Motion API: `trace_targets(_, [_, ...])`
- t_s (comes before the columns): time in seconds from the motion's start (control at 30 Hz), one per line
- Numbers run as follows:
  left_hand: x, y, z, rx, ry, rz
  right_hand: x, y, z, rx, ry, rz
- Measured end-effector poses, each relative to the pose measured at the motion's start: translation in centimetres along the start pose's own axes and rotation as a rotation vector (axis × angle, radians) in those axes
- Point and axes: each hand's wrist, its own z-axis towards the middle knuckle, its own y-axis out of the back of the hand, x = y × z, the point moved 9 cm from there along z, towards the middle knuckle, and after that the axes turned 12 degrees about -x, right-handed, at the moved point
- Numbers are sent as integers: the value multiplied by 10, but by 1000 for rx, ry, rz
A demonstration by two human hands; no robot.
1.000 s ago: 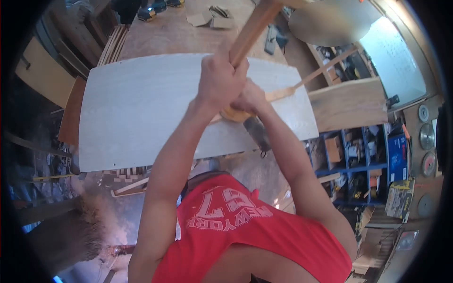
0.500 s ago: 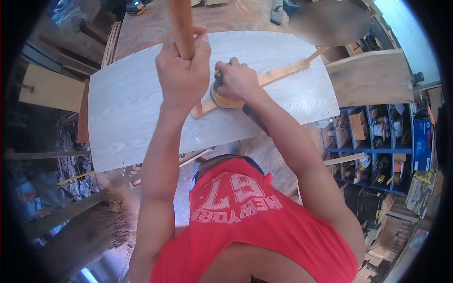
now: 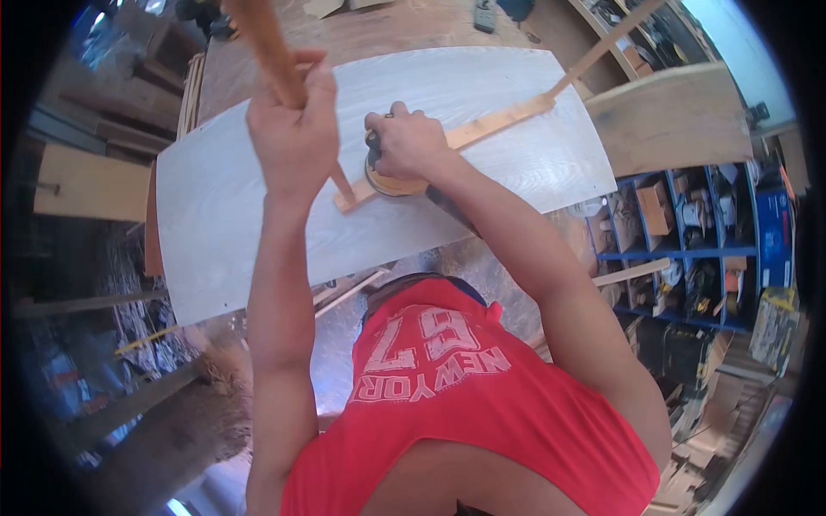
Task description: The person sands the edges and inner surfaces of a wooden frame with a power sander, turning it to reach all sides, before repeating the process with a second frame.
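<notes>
The wooden frame lies slantwise across the white board, which sits on the bench. It's a plain thing: one long, narrow bar, pale honey in colour and bare of paint, with a post rising near each end. The right post leans away toward the far corner, slim and straight, a shade duller than the bar. The left post is browner and looms thick toward the head; its lower stretch passes behind the wrist and meets the bar's near end.

The left hand has its fingers wrapped around that post. The right hand is clasped over the dark top of a sander, whose round yellow body sits over the bar close to its near end, hiding the wood beneath. I can't tell whether the disc is spinning. A rough plank lies beyond the board, above a blue shelf.
</notes>
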Motion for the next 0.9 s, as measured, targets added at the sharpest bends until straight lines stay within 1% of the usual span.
trace_targets(0.03, [1,0,2,16,3,-7,-7,-1,5,13,-16,6])
trace_targets(0.1, [-1,-3,-2,82,110,-18,-31,6,15,-7,-75,-5])
trace_targets(0.17, [2,-1,-13,34,121,-21,-59,14,18,-22,-104,-3])
trace_targets(0.23, [29,1,-33,-26,145,-42,-91,20,21,-39,-153,-9])
trace_targets(0.27, [51,2,-44,-15,140,-38,-101,19,23,-39,-175,-2])
trace_targets(0.3, [82,3,-55,-4,213,-19,-108,23,23,-44,-175,7])
trace_targets(0.33, [93,2,-62,2,291,8,-115,26,19,-40,-166,11])
trace_targets(0.4, [86,2,-64,-13,296,33,-124,34,9,-31,-139,24])
trace_targets(0.47, [70,5,-59,-62,304,60,-130,50,-7,-78,-115,72])
trace_targets(0.53, [63,20,-54,-179,373,106,-133,63,-27,-140,-57,117])
trace_targets(0.57, [64,26,-51,-192,377,122,-133,68,-40,-127,-44,127])
trace_targets(0.63, [78,44,-45,-243,469,157,-126,81,-67,-174,-14,122])
trace_targets(0.67, [90,55,-45,-260,480,176,-122,79,-82,-152,0,133])
trace_targets(0.73, [131,65,-50,-282,612,104,-107,83,-103,-224,77,186])
trace_targets(0.77, [143,70,-54,-295,649,109,-100,77,-110,-214,83,192])
trace_targets(0.83, [162,76,-58,-306,699,111,-80,71,-126,-279,165,252])
trace_targets(0.9, [181,79,-60,-289,756,92,-64,57,-134,-285,181,248])
